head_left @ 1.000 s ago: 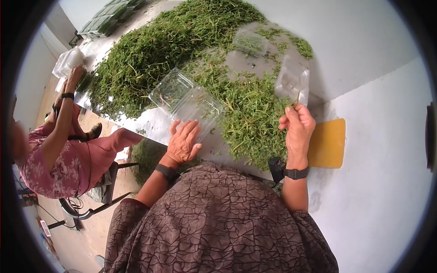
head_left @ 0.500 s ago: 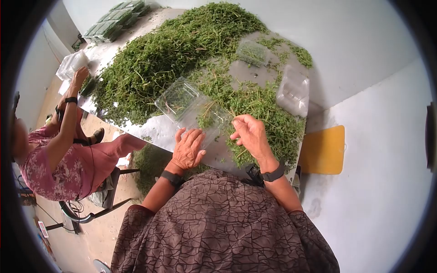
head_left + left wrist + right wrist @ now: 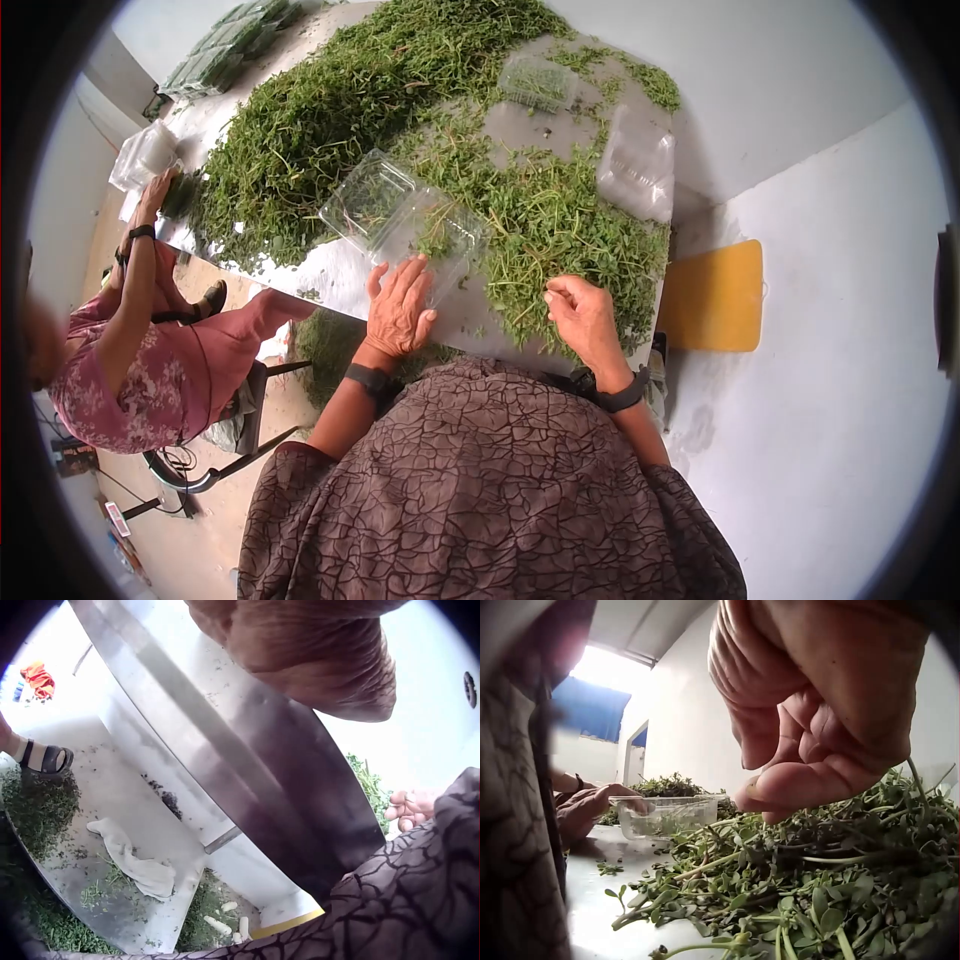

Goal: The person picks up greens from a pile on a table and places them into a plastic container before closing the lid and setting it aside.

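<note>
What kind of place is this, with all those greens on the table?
Probably a small produce-packing room. A metal table is heaped with loose leafy greens, clear plastic clamshell boxes lie open among them, and filled packs are stacked at the far end.

A herb packing workroom: a steel counter (image 3: 340, 275) heaped with green herbs (image 3: 330, 110), clear plastic boxes (image 3: 405, 220), packed boxes (image 3: 215, 55) stacked behind.

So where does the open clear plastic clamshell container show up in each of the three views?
Head: the clamshell container lies left of centre, the left hand resting flat on its near edge.
Left wrist: not in it; only the table's edge and the floor show.
Right wrist: the container sits at middle left, beyond the herbs.
Shared landmark: the pile of green herbs.
</note>
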The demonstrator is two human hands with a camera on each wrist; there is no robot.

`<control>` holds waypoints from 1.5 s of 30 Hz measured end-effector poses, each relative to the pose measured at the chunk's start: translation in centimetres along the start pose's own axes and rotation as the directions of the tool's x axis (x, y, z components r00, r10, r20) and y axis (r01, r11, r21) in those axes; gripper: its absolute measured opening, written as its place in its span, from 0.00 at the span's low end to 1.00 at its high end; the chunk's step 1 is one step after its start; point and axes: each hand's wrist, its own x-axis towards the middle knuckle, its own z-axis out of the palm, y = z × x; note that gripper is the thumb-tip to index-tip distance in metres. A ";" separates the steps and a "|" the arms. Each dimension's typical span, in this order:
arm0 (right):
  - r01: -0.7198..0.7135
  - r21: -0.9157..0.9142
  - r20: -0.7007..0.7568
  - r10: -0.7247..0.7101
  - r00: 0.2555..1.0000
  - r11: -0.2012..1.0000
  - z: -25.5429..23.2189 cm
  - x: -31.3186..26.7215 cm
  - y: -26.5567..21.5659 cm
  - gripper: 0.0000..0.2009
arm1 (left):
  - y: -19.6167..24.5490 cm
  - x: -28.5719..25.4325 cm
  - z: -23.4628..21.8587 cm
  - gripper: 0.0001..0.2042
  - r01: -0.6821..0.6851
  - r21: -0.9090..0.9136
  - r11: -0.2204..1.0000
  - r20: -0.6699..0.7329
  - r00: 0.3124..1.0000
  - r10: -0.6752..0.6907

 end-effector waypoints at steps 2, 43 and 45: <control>0.027 -0.003 0.006 -0.027 1.000 1.000 0.0 -0.4 0.3 0.07 | 0.0 0.0 0.1 0.24 -0.007 0.018 1.000 -0.003 1.000 0.007; 0.031 0.191 -0.091 -0.014 0.996 0.981 -2.6 5.0 -2.9 0.02 | 1.2 0.7 -0.3 0.27 0.061 0.059 0.996 -0.075 0.996 -0.057; -0.110 0.303 -0.051 0.131 0.990 0.947 -3.9 4.7 -4.7 0.04 | 1.8 0.6 -0.1 0.26 0.068 0.033 0.997 -0.057 0.996 -0.066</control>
